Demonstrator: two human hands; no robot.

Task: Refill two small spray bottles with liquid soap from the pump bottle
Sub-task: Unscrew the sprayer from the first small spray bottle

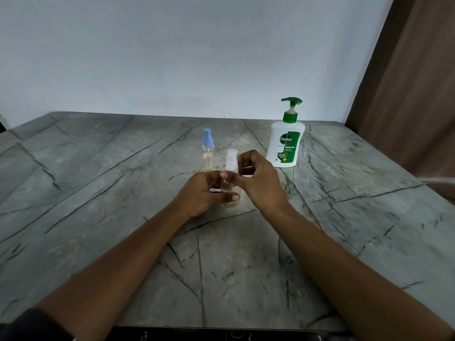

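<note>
1. wall (172,57): plain and pale, directly behind the pump bottle (285,143).
2. table (98,168): grey stone-pattern top with dark veins. the pump bottle stands upright on its far right part.
3. curtain (408,94): brown, right of and behind the pump bottle.
4. pump bottle: white body, green pump head and collar, green "dettol" label facing the camera. neither hand touches it.
5. left hand (204,193): left of the pump bottle and nearer the camera. fingers curled round the lower body of the clear-capped spray bottle (232,157), thumb laid across its front.
6. right hand (258,178): near the pump bottle's left side, apart from it. fingers curled, thumb and fingers pinching the same bottle's neck just under the cap. the frame is soft here, so exact fingertip contact is unclear.
7. clear-capped spray bottle: upright between the two hands, left of the pump bottle and nearer the camera. a little yellowish liquid at the bottom. cannot tell whether the base rests on the table.
8. blue-capped spray bottle (208,148): upright on the table, left of the pump bottle, just beyond the hands and untouched. clear body.
</note>
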